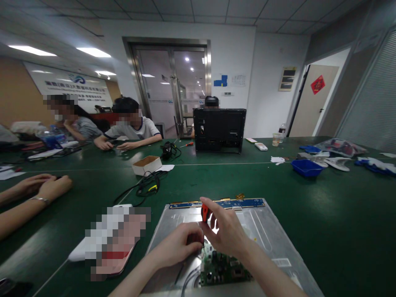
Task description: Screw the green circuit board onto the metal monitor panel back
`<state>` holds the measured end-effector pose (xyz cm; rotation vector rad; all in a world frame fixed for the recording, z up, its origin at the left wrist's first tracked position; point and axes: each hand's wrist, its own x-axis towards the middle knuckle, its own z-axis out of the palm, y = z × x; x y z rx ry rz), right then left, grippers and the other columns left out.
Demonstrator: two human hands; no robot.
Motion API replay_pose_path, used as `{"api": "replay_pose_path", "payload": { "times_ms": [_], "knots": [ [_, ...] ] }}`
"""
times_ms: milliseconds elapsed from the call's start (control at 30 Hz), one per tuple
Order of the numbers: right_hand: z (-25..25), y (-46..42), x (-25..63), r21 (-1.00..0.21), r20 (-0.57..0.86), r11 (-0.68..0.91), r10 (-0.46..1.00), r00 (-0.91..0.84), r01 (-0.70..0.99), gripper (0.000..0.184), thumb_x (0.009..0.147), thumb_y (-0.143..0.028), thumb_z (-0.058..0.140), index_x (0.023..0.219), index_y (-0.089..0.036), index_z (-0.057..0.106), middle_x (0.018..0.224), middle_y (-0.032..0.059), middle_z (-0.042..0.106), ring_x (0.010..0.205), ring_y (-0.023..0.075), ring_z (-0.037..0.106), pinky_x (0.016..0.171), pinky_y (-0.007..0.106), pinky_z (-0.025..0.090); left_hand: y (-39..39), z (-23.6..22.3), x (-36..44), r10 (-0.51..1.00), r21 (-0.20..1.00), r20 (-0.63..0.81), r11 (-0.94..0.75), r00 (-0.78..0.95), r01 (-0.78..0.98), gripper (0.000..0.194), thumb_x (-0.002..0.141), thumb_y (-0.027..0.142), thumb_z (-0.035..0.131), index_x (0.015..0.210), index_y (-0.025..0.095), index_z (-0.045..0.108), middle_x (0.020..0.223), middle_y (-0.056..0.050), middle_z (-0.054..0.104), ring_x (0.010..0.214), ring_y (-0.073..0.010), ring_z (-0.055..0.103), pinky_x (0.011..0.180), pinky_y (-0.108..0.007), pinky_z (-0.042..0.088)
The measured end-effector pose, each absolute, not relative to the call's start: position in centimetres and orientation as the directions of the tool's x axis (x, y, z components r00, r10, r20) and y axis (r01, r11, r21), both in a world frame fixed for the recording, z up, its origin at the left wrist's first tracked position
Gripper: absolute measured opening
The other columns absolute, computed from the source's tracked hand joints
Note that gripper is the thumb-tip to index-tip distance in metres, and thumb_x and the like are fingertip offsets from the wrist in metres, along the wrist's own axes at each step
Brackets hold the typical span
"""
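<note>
A screwdriver (205, 213) with a red-orange and black handle stands nearly upright, gripped at the handle by the fingers of my right hand (229, 231). Its tip points down toward the corner of a green circuit board (221, 268) and is hidden. My left hand (179, 244) is closed beside the tip, thumb and fingers pinched together at the board's edge; what they hold is hidden. The board sits on a silvery metal display panel (262, 237) lying flat before me. A narrow blue circuit strip (252, 203) runs along the panel's far edge. Grey cables (188, 280) curve beside the board.
Left of the panel lie a pink phone (130, 243) and a white device (102, 233). Beyond are black cables (148, 185), an open box (147, 165) and a black monitor housing (219, 132). A blue tray (307, 168) stands right. Other people sit around the green table (337, 214).
</note>
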<state>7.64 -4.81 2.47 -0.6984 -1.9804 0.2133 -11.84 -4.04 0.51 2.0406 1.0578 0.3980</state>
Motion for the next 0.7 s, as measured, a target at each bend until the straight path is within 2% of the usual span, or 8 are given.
{"api": "replay_pose_path", "payload": {
  "times_ms": [367,700],
  "knots": [
    [3.02,-5.2,7.84,-0.457,0.719,0.811,0.579,-0.384,0.365,0.066,0.086,-0.016,0.049,0.148,-0.023,0.027,0.088,0.0028,0.07,0.056,0.015,0.064,0.049,0.026,0.047,-4.01,0.38,-11.9,0.785,0.76,-0.053,-0.369,0.617,0.535,0.015,0.08,0.02,0.059,0.093,0.017,0.067,0.09,-0.003,0.068,0.082,-0.02,0.059,0.076,-0.029,0.047],
    [2.47,-4.67,7.67,-0.448,0.723,0.796,0.59,-0.358,0.407,0.057,0.088,-0.02,0.053,0.142,-0.022,0.037,0.092,0.0032,0.069,0.055,0.0122,0.06,0.048,0.025,0.047,-4.11,0.47,-11.96,0.786,0.767,-0.061,-0.358,0.615,0.533,0.014,0.082,0.022,0.06,0.094,0.018,0.065,0.089,-0.003,0.067,0.082,-0.0197,0.059,0.075,-0.029,0.047]
  ]
}}
